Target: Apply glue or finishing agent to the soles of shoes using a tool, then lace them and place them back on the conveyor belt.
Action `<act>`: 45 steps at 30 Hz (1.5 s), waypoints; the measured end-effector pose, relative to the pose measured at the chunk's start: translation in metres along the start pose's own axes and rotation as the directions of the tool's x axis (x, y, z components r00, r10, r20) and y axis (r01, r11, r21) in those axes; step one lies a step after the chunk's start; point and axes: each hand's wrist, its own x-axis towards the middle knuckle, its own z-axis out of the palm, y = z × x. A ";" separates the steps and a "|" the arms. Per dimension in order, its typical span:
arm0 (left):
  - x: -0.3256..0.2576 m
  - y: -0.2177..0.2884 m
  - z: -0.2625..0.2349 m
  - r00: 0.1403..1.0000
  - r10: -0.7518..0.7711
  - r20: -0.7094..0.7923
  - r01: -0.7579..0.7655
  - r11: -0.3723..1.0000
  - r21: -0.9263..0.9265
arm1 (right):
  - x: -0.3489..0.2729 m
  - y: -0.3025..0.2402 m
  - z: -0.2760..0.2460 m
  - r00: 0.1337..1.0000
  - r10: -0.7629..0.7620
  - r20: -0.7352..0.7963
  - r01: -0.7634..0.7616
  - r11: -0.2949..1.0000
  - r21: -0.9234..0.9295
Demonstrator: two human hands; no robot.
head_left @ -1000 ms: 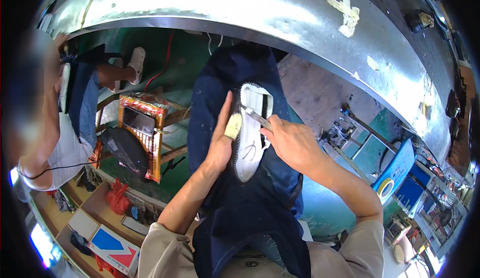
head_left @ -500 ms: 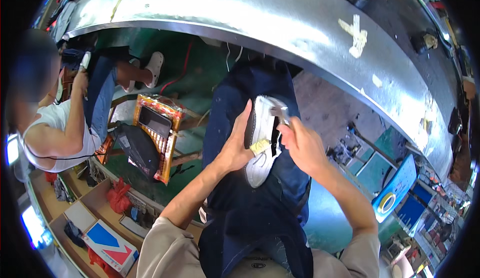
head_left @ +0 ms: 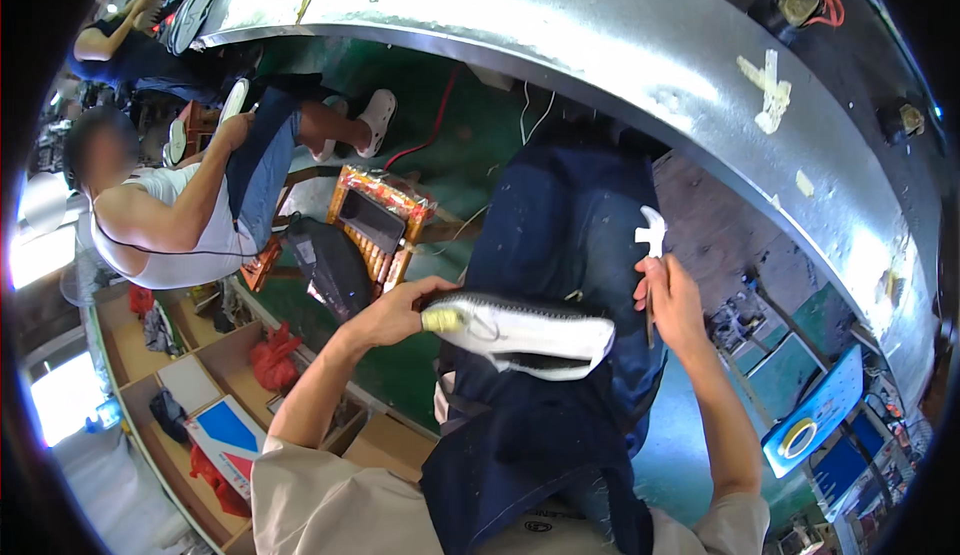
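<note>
A white shoe (head_left: 540, 333) with a dark, stitched-looking sole edge lies sideways above my lap, its opening facing me. My left hand (head_left: 400, 313) is closed around the shoe's left end; a yellow wrapping (head_left: 441, 320) shows at the thumb. To the right of the shoe and apart from it, my right hand (head_left: 672, 300) grips a small hammer (head_left: 652, 232) by its handle. The hammer's pale metal head points up, away from me. Dark blue cloth (head_left: 560, 215) covers my legs beneath both hands.
A metal bench (head_left: 560, 30) curves across the far side. On the left, a seated person (head_left: 170, 205) holds a shoe part, near a wooden stool (head_left: 385, 265) bearing a phone (head_left: 372, 217) and a black bag (head_left: 328, 265). Partitioned boxes (head_left: 190, 355) stand lower left; a blue board (head_left: 820, 410) holds tape, right.
The shoe has turned from upright to sideways and come nearer to me. My right hand has moved away from it to the right with the hammer. The whole view has shifted.
</note>
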 end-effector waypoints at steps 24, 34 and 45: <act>0.126 0.037 0.132 0.935 0.282 -0.217 -0.350 0.836 -0.422 | -0.026 -0.040 -0.013 0.719 0.120 0.685 -0.278 0.953 0.125; 0.119 0.033 0.125 0.887 0.422 -0.189 -0.460 0.845 -0.272 | -0.023 -0.063 -0.009 0.879 0.098 0.467 -0.015 0.984 -0.177; 0.113 0.038 0.130 0.875 0.429 -0.223 -0.474 0.853 -0.217 | -0.037 -0.068 -0.004 0.792 -0.407 0.454 0.591 0.327 -0.738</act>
